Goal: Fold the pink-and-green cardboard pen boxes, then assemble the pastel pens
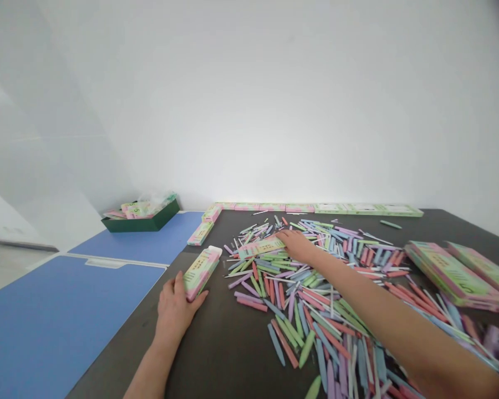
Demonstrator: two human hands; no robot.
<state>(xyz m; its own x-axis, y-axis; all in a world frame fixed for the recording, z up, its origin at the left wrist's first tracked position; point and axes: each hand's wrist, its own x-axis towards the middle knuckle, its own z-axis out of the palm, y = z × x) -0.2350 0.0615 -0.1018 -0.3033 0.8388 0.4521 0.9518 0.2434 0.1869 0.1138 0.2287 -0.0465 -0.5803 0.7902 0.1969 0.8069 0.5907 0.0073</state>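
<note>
On the dark tabletop (216, 354) — L hand (174, 313) wrapped round a pink-green card box (202, 272), R hand (297, 246) flat, fingers on a 2nd box (261, 246) atop pastel sticks (299, 316) — boxes look light, stiff, maybe slippery, so grip long edges.

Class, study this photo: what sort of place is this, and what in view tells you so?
Probably a plain workroom for packing by hand: a dark tabletop strewn with pastel pen-shaped sticks, pink-and-green printed cardboard boxes stacked beside them, and a dark green tray holding more such boxes on a blue tabletop.
</note>
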